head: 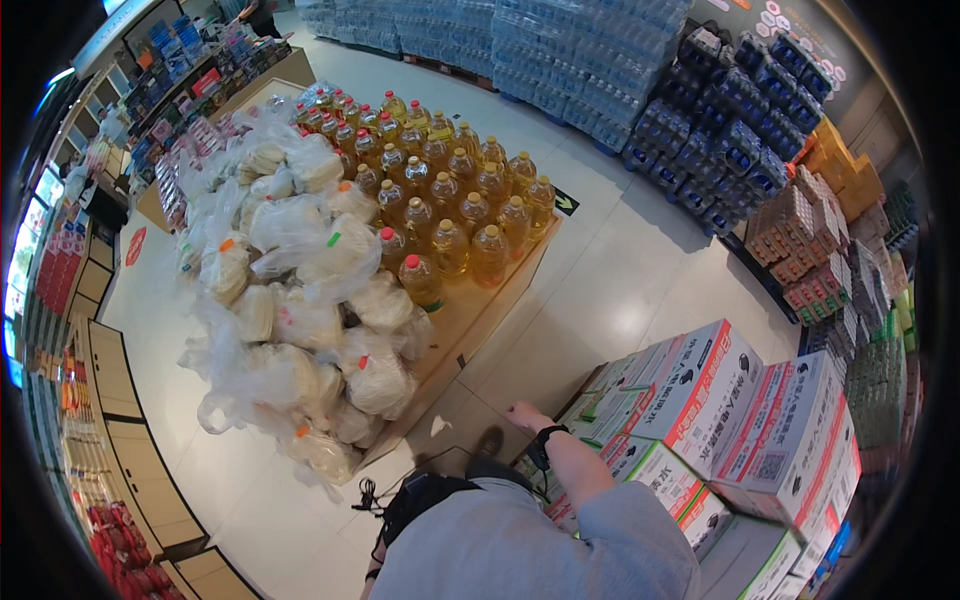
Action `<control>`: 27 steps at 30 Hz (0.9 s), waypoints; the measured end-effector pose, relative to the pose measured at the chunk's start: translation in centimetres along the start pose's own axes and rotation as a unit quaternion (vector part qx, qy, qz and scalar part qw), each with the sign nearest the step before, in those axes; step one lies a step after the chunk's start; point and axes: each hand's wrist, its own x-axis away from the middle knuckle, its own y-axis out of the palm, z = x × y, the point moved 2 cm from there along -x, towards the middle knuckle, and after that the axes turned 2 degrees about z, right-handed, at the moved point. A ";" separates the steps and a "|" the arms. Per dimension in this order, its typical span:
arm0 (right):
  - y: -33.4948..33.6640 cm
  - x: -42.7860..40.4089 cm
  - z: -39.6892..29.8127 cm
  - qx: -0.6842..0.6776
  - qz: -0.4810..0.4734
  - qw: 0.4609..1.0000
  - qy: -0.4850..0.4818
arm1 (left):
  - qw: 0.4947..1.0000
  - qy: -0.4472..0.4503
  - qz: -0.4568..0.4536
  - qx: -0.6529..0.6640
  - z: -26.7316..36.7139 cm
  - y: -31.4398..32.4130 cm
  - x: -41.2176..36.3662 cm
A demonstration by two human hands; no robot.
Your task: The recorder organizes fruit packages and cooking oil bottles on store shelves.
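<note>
My right hand (526,416) hangs over the floor at the end of a bent arm, a black watch strap on the wrist. Its fingers look curled in, with no object showing in them. Nearest to it are the stacked drink cartons (679,390) on its right. My left hand is out of view; only part of that arm shows at the bottom edge. Before me, a low wooden display platform (480,319) bears a heap of clear plastic bags (300,315) with pale, flat, round contents. Several large bottles of yellow oil (450,251) stand beside the heap.
Wrapped bottled-water pallets (577,64) line the back. Dark bottle packs (720,135) and egg trays (799,225) rise at the right. Shelving with low cabinets (146,472) curves along the left. A white scrap (440,425) lies on the tiled floor. Black cables (367,495) hang by my waist.
</note>
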 end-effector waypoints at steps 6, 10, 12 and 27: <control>-6.7 -1.5 5.7 -0.035 -0.029 0.997 0.067 | 0.996 0.040 0.026 -0.070 16.7 1.9 -3.9; -10.3 -3.8 11.2 -0.052 0.021 0.997 0.052 | 0.996 0.087 -0.005 -0.015 23.3 4.9 -9.5; -13.6 -3.4 12.7 -0.091 0.070 0.992 0.060 | 0.994 0.088 -0.037 -0.057 29.1 7.2 -11.3; -36.9 -5.6 28.6 -0.179 0.096 0.960 0.193 | 0.931 0.251 -0.118 -0.239 52.6 26.3 -24.7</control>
